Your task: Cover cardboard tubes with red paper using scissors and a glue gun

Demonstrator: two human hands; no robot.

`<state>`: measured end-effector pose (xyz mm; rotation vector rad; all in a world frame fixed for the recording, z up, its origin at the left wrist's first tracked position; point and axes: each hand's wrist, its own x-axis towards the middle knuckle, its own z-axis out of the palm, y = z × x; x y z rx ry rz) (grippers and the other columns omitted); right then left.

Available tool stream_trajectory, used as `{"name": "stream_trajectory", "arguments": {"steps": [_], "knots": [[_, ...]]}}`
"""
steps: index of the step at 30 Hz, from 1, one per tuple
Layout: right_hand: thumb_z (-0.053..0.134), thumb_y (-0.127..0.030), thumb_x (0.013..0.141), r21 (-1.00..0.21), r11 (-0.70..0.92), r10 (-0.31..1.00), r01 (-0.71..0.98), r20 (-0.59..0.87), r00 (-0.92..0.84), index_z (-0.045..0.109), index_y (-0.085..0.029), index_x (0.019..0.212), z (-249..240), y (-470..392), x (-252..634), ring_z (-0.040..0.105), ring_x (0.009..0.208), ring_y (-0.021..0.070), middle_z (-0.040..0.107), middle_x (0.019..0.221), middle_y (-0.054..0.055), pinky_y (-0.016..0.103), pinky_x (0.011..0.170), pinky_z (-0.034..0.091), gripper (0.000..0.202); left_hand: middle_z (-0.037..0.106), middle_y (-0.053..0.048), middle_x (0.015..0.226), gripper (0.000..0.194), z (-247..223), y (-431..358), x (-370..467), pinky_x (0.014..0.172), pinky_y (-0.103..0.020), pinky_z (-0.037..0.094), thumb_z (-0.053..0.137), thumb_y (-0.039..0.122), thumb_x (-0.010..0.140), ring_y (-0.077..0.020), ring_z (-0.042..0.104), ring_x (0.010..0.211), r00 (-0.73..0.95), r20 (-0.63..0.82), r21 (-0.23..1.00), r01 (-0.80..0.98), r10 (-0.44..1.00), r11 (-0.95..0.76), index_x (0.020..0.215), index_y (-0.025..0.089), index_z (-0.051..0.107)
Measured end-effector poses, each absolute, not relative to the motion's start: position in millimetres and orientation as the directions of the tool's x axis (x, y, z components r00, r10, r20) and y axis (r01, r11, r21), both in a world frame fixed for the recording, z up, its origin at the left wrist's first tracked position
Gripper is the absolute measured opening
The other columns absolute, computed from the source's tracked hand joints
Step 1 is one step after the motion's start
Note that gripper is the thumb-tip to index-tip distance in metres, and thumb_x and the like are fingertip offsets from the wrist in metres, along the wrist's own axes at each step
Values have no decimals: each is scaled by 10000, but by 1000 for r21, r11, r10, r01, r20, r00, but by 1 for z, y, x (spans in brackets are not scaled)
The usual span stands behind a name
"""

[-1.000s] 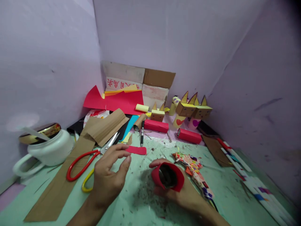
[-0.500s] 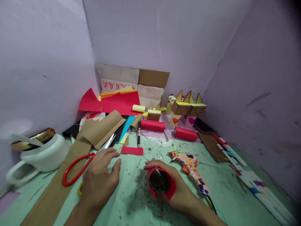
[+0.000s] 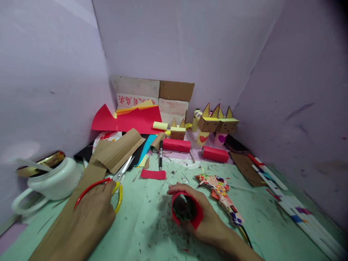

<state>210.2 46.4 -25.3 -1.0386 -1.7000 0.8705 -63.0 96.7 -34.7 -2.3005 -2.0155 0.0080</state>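
Note:
My right hand (image 3: 203, 214) is wrapped round a red paper-covered tube (image 3: 199, 214), whose dark open end faces me. At the left, my left hand (image 3: 95, 210) lies over the handles of the scissors (image 3: 120, 176), fingers curled down at the red and yellow loops; its fingertips are partly hidden. The blades point away, near a folded piece of brown cardboard (image 3: 119, 150). A small red paper strip (image 3: 153, 174) and a black pen (image 3: 160, 154) lie between and beyond my hands. To the right of the tube rests a glue gun with a colourful patterned covering (image 3: 220, 194).
Two red tubes, one at the back (image 3: 176, 145) and another (image 3: 214, 154) to its right, lie before cardboard animal figures (image 3: 209, 125). A white pot (image 3: 58, 181) stands far left. Several markers (image 3: 296, 214) line the right side. Red paper (image 3: 130, 121) leans at the back.
My left hand has moved left and down onto the scissors' handles, and its fingers have curled. The scissors have turned slightly. My right hand keeps the red tube in nearly the same place.

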Motion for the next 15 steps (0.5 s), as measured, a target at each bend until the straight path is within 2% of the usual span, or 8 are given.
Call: {"name": "stream_trajectory", "arguments": {"steps": [3, 6, 9, 12, 15], "knots": [[602, -216, 624, -879, 403, 911, 256, 356, -210, 627, -225, 1023, -25, 46, 210, 669, 941, 274, 719, 972, 70, 448, 910, 459, 400, 683, -182, 1071, 474, -33, 102, -64, 754, -426, 484, 340, 33, 753, -354, 641, 971, 105, 64, -62, 993, 992, -101, 1153, 117, 579], [607, -184, 615, -879, 403, 911, 255, 360, -200, 616, -210, 1023, -27, 47, 210, 669, 894, 252, 701, 969, 74, 389, 815, 500, 409, 661, -226, 1056, 423, -27, 105, -62, 758, -449, 470, 395, 86, 744, -387, 630, 963, 98, 89, -118, 989, 991, -87, 1116, 77, 596], [613, -136, 605, -863, 422, 905, 279, 381, -192, 612, -205, 1023, -30, 47, 211, 661, 851, 227, 682, 955, 63, 342, 753, 511, 423, 680, -213, 969, 387, -19, 106, -58, 711, -434, 469, 424, 88, 702, -392, 642, 927, 68, 40, -133, 989, 997, -63, 1038, 95, 615], [634, -120, 614, -853, 434, 901, 290, 400, -171, 609, -208, 1016, -31, 48, 210, 648, 861, 223, 675, 960, 59, 340, 770, 501, 413, 690, -180, 913, 347, -13, 109, -57, 632, -399, 466, 443, 97, 674, -373, 667, 846, 30, 31, -77, 997, 999, -28, 979, 143, 603], [714, -173, 624, -916, 331, 943, 229, 314, -109, 613, -219, 953, -29, 48, 208, 624, 817, 209, 669, 907, 35, 324, 749, 490, 347, 686, -139, 985, 381, -11, 114, -67, 612, -382, 474, 482, 151, 662, -357, 675, 830, -18, 127, 78, 997, 992, 8, 1033, 190, 559]]}}
